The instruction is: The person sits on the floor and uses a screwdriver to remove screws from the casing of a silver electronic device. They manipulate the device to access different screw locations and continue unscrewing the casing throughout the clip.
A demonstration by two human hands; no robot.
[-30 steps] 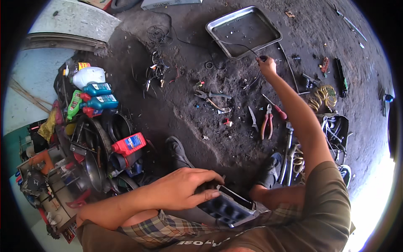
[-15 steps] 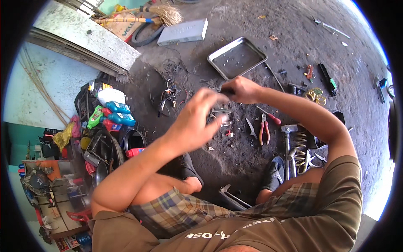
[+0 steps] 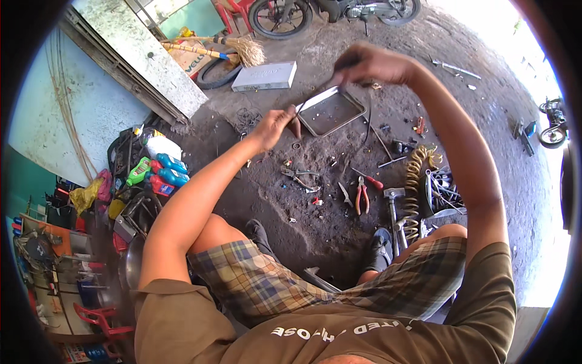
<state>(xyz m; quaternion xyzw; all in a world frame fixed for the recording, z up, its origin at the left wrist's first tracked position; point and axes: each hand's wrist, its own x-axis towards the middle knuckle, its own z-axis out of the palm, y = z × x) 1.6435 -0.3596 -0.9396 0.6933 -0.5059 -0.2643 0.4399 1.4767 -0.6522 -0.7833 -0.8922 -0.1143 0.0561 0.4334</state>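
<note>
A thin dark cable (image 3: 312,96) runs between my raised hands, over the metal tray (image 3: 364,110) on the floor. My left hand (image 3: 273,130) pinches it near the tray's near-left side. My right hand (image 3: 379,67), smeared by motion, grips it higher and farther right. Below lie cutting pliers (image 3: 362,195), a red-handled screwdriver (image 3: 373,183), grey-handled pliers (image 3: 297,176) and a small ring (image 3: 296,145). A part of a dark box (image 3: 318,277) shows by my legs.
Bottles (image 3: 171,175) and dark parts crowd the left by a pale wall (image 3: 48,121). A hammer (image 3: 395,203), coiled hose (image 3: 417,182) and tool bin (image 3: 451,212) lie right. Brooms (image 3: 245,54), a flat box (image 3: 264,77) and a motorbike (image 3: 279,18) are beyond.
My left hand has left the box at my lap and risen to take the cable. My right hand has moved up and farther away with it. The view has tilted toward the motorbike.
</note>
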